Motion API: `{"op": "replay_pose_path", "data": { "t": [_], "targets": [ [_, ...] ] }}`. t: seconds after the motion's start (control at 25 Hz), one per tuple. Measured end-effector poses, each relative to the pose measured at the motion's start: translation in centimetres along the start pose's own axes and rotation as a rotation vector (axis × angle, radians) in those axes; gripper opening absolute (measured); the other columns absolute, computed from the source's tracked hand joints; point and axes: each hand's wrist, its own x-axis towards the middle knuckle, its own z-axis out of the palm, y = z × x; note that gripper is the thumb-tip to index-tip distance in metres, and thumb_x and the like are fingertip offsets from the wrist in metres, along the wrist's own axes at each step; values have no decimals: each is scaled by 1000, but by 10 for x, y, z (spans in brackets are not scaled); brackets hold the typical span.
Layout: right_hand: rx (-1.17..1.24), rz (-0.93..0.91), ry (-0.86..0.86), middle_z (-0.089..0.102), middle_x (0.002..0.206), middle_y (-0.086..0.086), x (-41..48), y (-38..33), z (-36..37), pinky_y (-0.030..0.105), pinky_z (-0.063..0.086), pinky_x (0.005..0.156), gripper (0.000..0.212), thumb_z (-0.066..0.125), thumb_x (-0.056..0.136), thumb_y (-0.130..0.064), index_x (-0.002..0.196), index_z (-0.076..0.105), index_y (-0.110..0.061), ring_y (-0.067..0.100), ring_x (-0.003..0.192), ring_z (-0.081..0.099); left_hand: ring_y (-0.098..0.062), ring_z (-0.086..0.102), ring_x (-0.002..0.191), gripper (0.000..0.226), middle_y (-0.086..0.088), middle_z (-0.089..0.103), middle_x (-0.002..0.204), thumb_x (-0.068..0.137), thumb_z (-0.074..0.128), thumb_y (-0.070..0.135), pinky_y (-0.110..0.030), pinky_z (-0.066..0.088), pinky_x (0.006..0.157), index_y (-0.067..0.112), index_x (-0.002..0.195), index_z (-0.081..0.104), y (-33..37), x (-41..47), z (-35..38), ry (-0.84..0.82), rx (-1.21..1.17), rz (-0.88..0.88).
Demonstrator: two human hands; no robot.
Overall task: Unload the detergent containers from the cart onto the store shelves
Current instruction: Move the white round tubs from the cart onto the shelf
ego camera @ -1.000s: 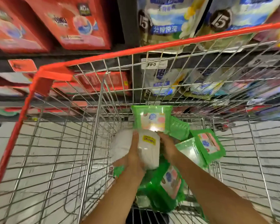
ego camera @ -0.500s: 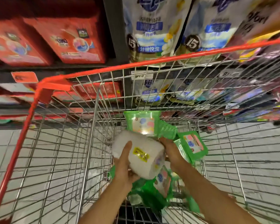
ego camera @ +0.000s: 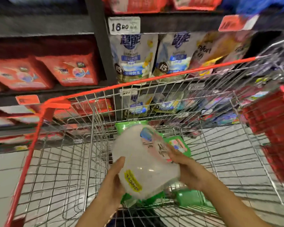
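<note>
A white detergent container with a yellow sticker and a coloured label is held up inside the wire cart. My left hand grips its lower left side. My right hand holds its right side. Under and behind it lie several green detergent packs on the cart's floor. The picture is blurred by motion.
Dark store shelves stand just beyond the cart's red rim. They hold red boxes on the left and white-blue refill pouches in the middle. A red basket part hangs at the cart's right. The floor is pale tile.
Both hands have lifted the white container higher out of the green packs and turned it. The view has tilted up, showing more of the shelves.
</note>
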Motion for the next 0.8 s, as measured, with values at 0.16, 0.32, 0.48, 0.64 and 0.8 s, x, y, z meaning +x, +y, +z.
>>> {"op": "replay_pose_path", "data": {
  "t": [0.16, 0.32, 0.48, 0.64, 0.8],
  "targets": [
    [108, -97, -159, 68, 117, 14, -21, -2, 8, 41, 57, 78, 76, 92, 55, -16, 125, 63, -17, 29, 99, 69, -29, 73, 83, 105, -16, 75, 99, 18, 97, 43, -36, 59, 60, 8, 112, 65, 22, -21, 17, -143, 162, 3],
    [186, -187, 15, 74, 98, 16, -22, 6, 30, 40, 60, 66, 72, 98, 39, -25, 104, 72, -10, 29, 81, 73, -21, 73, 88, 94, -6, 75, 106, 35, 88, 57, -31, 58, 61, 25, 120, 61, 52, -32, 34, -167, 457, 35],
    [41, -393, 170, 67, 118, 21, -17, 11, 50, 43, 58, 73, 75, 85, 63, -16, 130, 52, -14, 37, 100, 68, -20, 71, 96, 94, 8, 70, 114, 43, 80, 62, -37, 60, 72, 53, 130, 45, 65, -36, 41, -92, 683, 157],
    [-112, -365, 211, 69, 116, 11, -25, 8, 58, 40, 58, 72, 82, 92, 55, -32, 126, 51, -30, 33, 102, 69, -22, 71, 95, 104, 5, 71, 110, 30, 89, 56, -40, 60, 72, 46, 126, 51, 58, -33, 39, 0, 685, 264],
    [-433, -228, 202, 68, 117, 2, -44, -25, 50, 42, 54, 88, 88, 85, 47, -57, 126, 51, -36, 21, 103, 68, -24, 73, 84, 86, -3, 74, 104, 40, 88, 39, -29, 57, 58, 39, 122, 60, 68, -39, 32, -71, 541, 316]
  ]
}}
